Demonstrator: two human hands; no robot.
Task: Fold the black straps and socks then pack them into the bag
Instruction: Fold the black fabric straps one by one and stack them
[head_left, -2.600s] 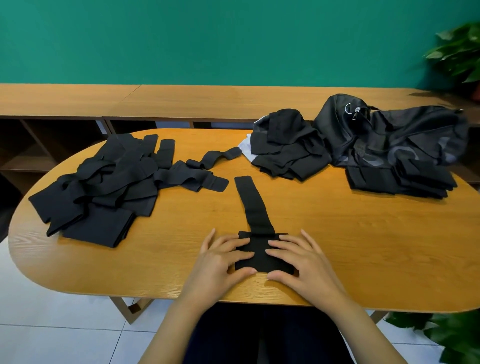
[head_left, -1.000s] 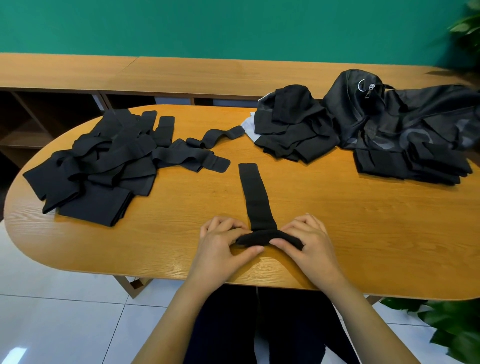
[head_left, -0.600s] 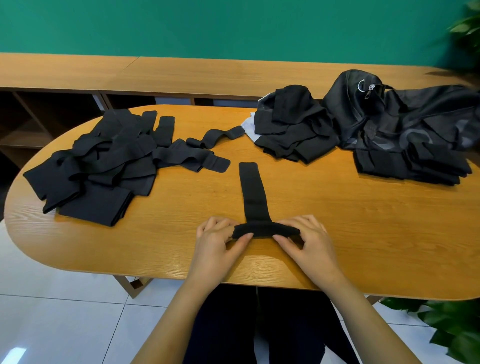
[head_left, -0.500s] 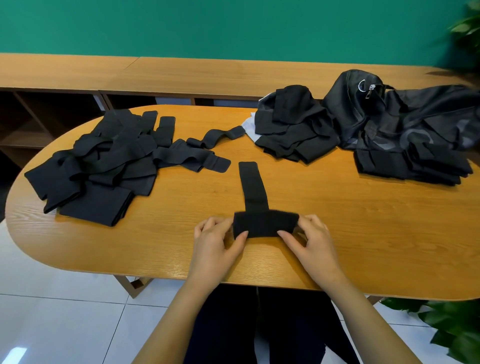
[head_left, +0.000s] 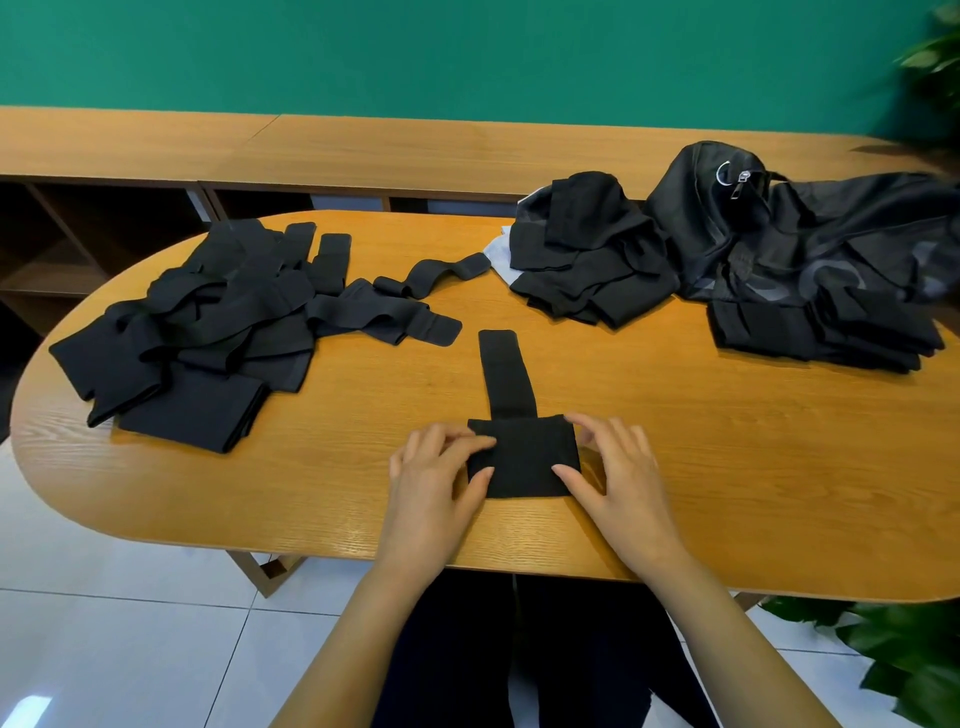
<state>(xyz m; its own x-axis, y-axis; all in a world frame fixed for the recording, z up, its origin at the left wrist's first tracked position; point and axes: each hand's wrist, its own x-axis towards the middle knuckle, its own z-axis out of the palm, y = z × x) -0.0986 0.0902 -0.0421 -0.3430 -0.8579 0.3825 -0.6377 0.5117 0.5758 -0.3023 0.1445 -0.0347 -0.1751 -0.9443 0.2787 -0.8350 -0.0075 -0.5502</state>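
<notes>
While the black strap (head_left: 521, 453) lies part-folded at lower centre, left hand (head_left: 434, 480) and right hand (head_left: 618, 475) pinch its folded block's side edges, fingers curled.

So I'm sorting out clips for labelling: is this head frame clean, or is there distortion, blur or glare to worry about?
Head view: wide-angle bending curves the table edge and the bench behind; the bag is smeared at the right edge; a small glare patch sits on the floor tile bottom left; lighting is even, with soft shadows under both hands; the black straps lose fold detail.
</notes>
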